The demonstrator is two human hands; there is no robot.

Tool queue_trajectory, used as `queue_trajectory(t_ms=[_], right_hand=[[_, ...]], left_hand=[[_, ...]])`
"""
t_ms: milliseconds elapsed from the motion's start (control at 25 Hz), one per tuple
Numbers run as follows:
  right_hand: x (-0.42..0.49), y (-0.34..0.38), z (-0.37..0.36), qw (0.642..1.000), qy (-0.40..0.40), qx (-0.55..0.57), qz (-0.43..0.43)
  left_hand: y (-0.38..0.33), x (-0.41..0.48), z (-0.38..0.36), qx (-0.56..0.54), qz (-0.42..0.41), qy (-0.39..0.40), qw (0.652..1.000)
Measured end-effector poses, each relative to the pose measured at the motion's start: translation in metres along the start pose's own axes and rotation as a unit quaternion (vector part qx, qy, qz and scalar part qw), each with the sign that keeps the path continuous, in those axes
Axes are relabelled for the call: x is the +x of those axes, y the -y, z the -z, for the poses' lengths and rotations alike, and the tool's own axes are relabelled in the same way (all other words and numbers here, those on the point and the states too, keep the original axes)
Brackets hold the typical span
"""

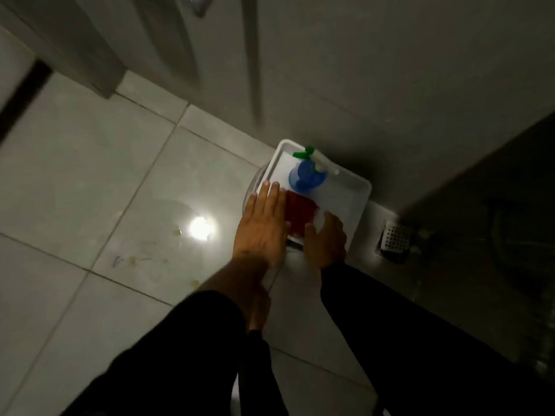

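1. Reaching down past two dark sleeves, both hands at a white tray set low over the tiled floor, against the wall.
2. Flat left hand, fingers straight and close together, lying along the tray's left rim just beside the red cloth; curled round nothing.
3. Bent right hand at the near right rim, thumb out toward the cloth, fingers turned downward; cannot tell whether clamped on the rim or merely resting.
4. Probably stiff, light plastic for the tray, smooth and likely slippery; seemingly perched on a clear round vessel, so apt to tip. Best taken by opposite rims, one hand each side, and kept level.
5. Soft and limp, lying flat in the tray's near part: the cloth, no trouble in handling.
6. Upright at the far end, a blue bottle with green trigger; top-heavy by the look, likely to slide or topple on any tilt.
7. Off to the right on the floor, well apart: a drain.
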State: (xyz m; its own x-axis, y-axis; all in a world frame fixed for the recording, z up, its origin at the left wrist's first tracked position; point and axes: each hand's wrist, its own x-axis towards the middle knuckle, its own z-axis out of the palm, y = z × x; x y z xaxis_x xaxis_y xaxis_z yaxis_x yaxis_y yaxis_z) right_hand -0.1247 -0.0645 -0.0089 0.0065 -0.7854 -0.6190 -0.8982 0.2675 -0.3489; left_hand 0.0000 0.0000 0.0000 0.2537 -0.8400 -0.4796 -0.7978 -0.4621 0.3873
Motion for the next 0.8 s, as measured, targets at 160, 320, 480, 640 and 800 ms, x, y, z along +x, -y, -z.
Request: queue_trajectory(t_ms=[160,320,480,640,800], right_hand=[[0.081,-0.009,-0.041,0.996,0.030,0.058,-0.067],[0.111,-0.021,-0.069,0.982,0.032,0.151,-0.108],[0.110,-0.029,-0.067,0.954,0.002,0.276,-0.113],[0.070,-0.010,-0.037,0.917,0.110,0.371,-0.100],[0.003,0.040,-0.023,0.880,0.257,0.399,-0.023]], left_hand=[[0.006,0.071,-0.043,-0.009,0.075,0.013,0.997],[-0.007,0.094,-0.072,-0.049,0.167,0.058,0.983],[-0.008,0.096,-0.071,-0.250,0.212,0.032,0.944],[0.007,0.059,-0.040,-0.421,0.215,-0.057,0.879],[0.048,0.003,-0.009,-0.570,0.204,-0.104,0.789]])
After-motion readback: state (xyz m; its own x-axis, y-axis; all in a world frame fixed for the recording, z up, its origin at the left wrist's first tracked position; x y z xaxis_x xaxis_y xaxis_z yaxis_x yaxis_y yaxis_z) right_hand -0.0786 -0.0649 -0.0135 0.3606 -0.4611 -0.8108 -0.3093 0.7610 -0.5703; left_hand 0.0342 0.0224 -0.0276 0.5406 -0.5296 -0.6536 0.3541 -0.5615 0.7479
